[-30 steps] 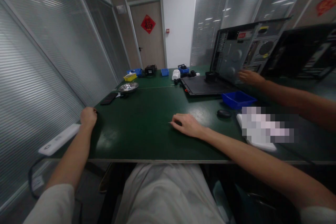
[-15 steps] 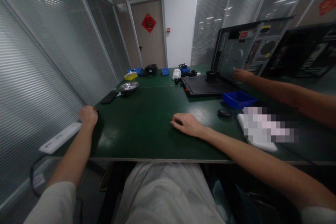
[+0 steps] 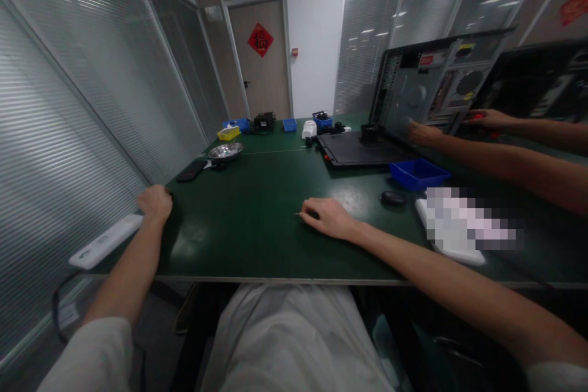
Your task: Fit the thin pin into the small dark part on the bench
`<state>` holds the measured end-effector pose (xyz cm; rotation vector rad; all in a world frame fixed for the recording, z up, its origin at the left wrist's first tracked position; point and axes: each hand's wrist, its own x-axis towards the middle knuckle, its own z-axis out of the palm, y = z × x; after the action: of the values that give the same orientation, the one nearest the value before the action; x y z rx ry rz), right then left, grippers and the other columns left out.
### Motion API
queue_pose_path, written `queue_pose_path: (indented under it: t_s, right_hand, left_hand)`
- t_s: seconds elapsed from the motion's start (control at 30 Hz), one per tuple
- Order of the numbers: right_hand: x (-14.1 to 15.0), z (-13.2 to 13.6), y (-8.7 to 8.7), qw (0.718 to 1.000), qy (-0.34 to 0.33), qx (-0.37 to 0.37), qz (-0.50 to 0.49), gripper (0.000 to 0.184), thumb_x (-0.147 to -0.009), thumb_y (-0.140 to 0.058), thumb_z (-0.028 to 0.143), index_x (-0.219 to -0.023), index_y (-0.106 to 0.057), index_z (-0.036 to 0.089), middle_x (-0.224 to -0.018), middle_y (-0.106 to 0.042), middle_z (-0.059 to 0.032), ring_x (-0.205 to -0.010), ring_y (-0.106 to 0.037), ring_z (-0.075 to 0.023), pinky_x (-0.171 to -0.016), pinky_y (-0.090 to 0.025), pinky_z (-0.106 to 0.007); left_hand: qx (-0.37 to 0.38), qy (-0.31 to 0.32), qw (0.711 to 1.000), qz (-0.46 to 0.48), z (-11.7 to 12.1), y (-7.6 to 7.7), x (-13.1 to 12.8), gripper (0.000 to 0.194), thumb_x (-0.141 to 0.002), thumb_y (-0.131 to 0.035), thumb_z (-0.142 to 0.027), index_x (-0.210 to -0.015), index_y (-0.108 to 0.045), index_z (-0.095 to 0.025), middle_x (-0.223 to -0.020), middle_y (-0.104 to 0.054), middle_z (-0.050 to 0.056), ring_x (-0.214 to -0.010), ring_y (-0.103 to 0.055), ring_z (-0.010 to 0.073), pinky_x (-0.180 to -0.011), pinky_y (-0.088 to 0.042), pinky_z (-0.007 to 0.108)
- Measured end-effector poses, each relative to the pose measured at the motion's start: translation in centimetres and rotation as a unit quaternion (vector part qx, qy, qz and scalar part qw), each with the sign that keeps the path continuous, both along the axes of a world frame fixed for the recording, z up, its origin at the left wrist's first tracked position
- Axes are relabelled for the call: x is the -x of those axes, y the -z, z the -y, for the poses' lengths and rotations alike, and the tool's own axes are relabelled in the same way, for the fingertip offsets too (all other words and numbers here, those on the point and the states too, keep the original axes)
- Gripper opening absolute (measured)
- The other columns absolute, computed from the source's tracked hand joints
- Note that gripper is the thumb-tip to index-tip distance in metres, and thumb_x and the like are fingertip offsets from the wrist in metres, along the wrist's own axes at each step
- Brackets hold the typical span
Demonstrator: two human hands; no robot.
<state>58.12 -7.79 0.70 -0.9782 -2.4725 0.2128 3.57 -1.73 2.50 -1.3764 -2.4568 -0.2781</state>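
My right hand [image 3: 328,217] rests on the green table [image 3: 248,233] with thumb and forefinger pinched together. A thin pale tip sticks out of the pinch to the left, too small to name. My left hand [image 3: 156,201] is curled closed at the left table edge; something dark shows at its fingers, but I cannot make it out. Just below that hand lies a white power strip [image 3: 106,241]. To the right of my right hand is a black computer mouse [image 3: 393,198].
An open computer case [image 3: 413,89] stands at the right, with a co-worker's hands [image 3: 425,133] at it. Before it lie a black panel [image 3: 353,150] and a blue tray [image 3: 418,176]. A metal bowl [image 3: 226,151] and a dark phone [image 3: 192,171] are at the far left.
A co-worker's second hand, with something red in it, has come into view at the right beside the computer case. Both my hands stay in place.
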Motion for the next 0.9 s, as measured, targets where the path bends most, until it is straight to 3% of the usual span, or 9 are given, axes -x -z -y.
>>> queue_pose_path:
  t_s: [0.1,0.2,0.3,0.37,0.5,0.57,0.63,0.8,0.9]
  right_hand:
    - [0.1,0.0,-0.1,1.0,0.004,0.005,0.001,0.022,-0.101,-0.053,0.039,-0.096,-0.065,0.021,-0.09,-0.068,-0.002,-0.074,-0.058,-0.0139,-0.066,-0.032,-0.026]
    - [0.0,0.1,-0.3,1.0,0.007,0.013,0.005,0.021,-0.101,-0.053,0.039,-0.097,-0.065,0.021,-0.091,-0.068,-0.0021,-0.074,-0.058,-0.0141,-0.065,-0.032,-0.026]
    - [-0.1,0.2,-0.5,1.0,0.016,0.017,0.006,0.022,-0.101,-0.052,0.039,-0.097,-0.065,0.021,-0.091,-0.068,-0.0022,-0.076,-0.059,-0.0146,-0.066,-0.032,-0.027]
    - [-0.1,0.3,-0.6,0.999,0.024,0.021,0.007,0.022,-0.101,-0.052,0.038,-0.097,-0.065,0.021,-0.092,-0.068,-0.0024,-0.076,-0.059,-0.0148,-0.066,-0.033,-0.027]
    - [-0.1,0.1,-0.6,0.998,0.048,0.024,0.013,0.022,-0.101,-0.053,0.038,-0.097,-0.065,0.021,-0.089,-0.068,-0.0027,-0.077,-0.059,-0.0154,-0.067,-0.032,-0.027]
    - [-0.1,0.1,-0.6,0.998,0.062,0.021,0.016,0.021,-0.101,-0.053,0.038,-0.097,-0.065,0.021,-0.089,-0.068,-0.0028,-0.077,-0.059,-0.0155,-0.067,-0.032,-0.027]
    - [-0.1,0.0,-0.6,0.997,0.068,0.02,0.02,0.021,-0.101,-0.053,0.039,-0.097,-0.065,0.022,-0.09,-0.069,-0.003,-0.078,-0.059,-0.0158,-0.067,-0.032,-0.027]
    - [-0.1,-0.1,-0.7,0.997,0.067,0.019,0.037,0.02,-0.1,-0.055,0.039,-0.097,-0.066,0.023,-0.089,-0.069,-0.0023,-0.077,-0.059,-0.0156,-0.065,-0.03,-0.027]
    - [-0.1,0.0,-0.8,0.997,0.066,0.008,0.044,0.019,-0.099,-0.056,0.038,-0.096,-0.066,0.022,-0.089,-0.068,-0.0023,-0.076,-0.059,-0.0153,-0.065,-0.029,-0.027]
  left_hand:
    - [-0.012,0.045,0.999,-0.011,-0.4,-0.6,-1.7,0.033,-0.096,-0.054,-0.025,-0.114,-0.077,-0.009,-0.106,-0.07,0.021,-0.101,-0.061,0.0331,-0.087,-0.041,0.041]
    - [-0.034,0.181,0.983,-0.006,-0.7,-1.0,-6.4,0.035,-0.099,-0.052,-0.03,-0.118,-0.077,-0.017,-0.118,-0.069,0.016,-0.109,-0.057,0.0314,-0.092,-0.04,0.039]
    - [-0.036,0.373,0.926,0.05,0.1,-1.1,-13.7,0.03,-0.098,-0.055,-0.03,-0.112,-0.079,-0.019,-0.117,-0.07,0.012,-0.106,-0.057,0.0283,-0.092,-0.041,0.038]
    - [-0.023,0.476,0.873,0.105,1.4,-0.9,-18.9,0.028,-0.099,-0.056,-0.031,-0.114,-0.078,-0.021,-0.114,-0.07,0.01,-0.102,-0.057,0.026,-0.089,-0.042,0.037]
    - [0.01,0.608,0.774,0.179,4.1,-0.2,-26.8,0.022,-0.097,-0.063,-0.032,-0.107,-0.08,-0.023,-0.106,-0.072,0.008,-0.098,-0.058,0.024,-0.091,-0.042,0.038]
    - [0.023,0.634,0.749,0.188,4.8,0.2,-28.7,0.018,-0.095,-0.066,-0.032,-0.1,-0.08,-0.022,-0.102,-0.072,0.008,-0.096,-0.058,0.0235,-0.091,-0.042,0.038]
    - [0.025,0.64,0.743,0.191,5.0,0.5,-29.6,0.017,-0.094,-0.068,-0.033,-0.096,-0.08,-0.022,-0.098,-0.071,0.008,-0.096,-0.058,0.0234,-0.09,-0.043,0.038]
    - [0.004,0.637,0.731,0.244,4.8,0.9,-29.5,0.016,-0.091,-0.07,-0.033,-0.093,-0.079,-0.02,-0.104,-0.067,0.008,-0.099,-0.059,0.0221,-0.089,-0.046,0.034]
    - [0.028,0.625,0.72,0.299,4.7,1.2,-29.4,0.023,-0.089,-0.072,-0.034,-0.106,-0.076,-0.018,-0.103,-0.067,0.008,-0.087,-0.06,0.0181,-0.076,-0.047,0.029]
